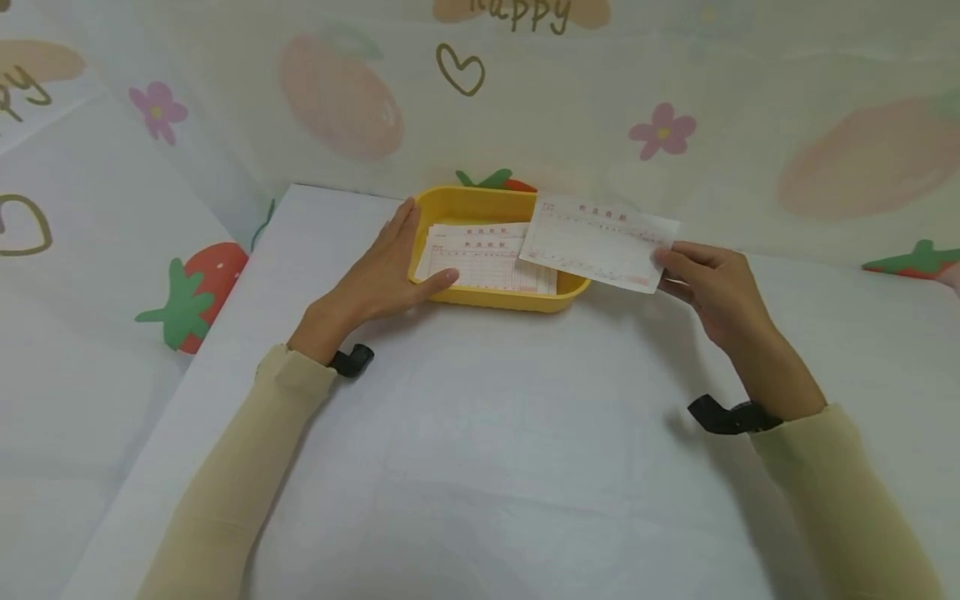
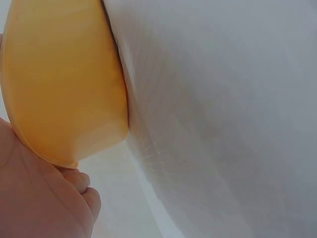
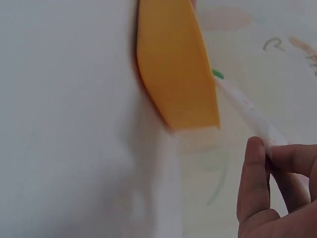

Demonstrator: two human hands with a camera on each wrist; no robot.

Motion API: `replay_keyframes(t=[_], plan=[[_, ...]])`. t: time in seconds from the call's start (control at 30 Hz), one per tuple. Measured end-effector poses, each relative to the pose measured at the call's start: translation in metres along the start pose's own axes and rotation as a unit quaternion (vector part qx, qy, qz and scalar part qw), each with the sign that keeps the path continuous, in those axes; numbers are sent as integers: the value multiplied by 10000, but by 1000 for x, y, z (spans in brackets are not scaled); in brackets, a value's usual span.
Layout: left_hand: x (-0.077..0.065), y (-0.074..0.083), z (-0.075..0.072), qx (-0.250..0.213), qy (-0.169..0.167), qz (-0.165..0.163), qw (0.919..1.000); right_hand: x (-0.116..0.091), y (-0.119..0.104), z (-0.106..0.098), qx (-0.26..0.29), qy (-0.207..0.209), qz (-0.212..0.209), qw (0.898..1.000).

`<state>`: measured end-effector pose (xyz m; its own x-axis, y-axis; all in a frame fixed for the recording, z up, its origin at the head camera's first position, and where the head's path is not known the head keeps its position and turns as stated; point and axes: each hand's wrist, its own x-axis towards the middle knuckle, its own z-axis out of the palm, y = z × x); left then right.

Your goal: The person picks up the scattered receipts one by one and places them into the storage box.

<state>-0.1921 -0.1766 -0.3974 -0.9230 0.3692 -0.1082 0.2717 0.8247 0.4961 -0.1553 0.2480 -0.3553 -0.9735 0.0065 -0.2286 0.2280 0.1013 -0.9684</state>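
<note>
A yellow plastic basket (image 1: 480, 297) sits at the back of the white table, with a stack of printed paper slips (image 1: 468, 268) inside it. My left hand (image 1: 378, 275) holds the basket's left end, its thumb over the front rim and its fingers along the outer side. In the left wrist view the palm (image 2: 39, 193) lies against the rim. My right hand (image 1: 712, 287) pinches the right edge of a single paper slip (image 1: 600, 242) with red print, held raised so that it overlaps the basket's right part. The right wrist view shows this slip (image 3: 250, 111) nearly edge-on between thumb and fingers.
Behind the table stands a pale backdrop (image 1: 540, 108) printed with strawberries, flowers and hearts. The white tabletop (image 1: 510, 433) stretches from the basket toward me. Each wrist wears a black camera band, the right one (image 1: 731, 415) jutting inward.
</note>
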Motion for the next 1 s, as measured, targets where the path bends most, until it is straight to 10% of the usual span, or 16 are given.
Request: replay_keyframes(t=[0.43,0.73,1.0], plan=[[1,-1,0,95,40,18,9999,29,-11,59,-1746,117,-717,9820],[0,-3,1,36,51,141,9999,45,-20,106,-3662,517,-1941,9086],[1,-2,2,-18,47,100,9999,61,-26,136,-4093,276,-1620,8975]])
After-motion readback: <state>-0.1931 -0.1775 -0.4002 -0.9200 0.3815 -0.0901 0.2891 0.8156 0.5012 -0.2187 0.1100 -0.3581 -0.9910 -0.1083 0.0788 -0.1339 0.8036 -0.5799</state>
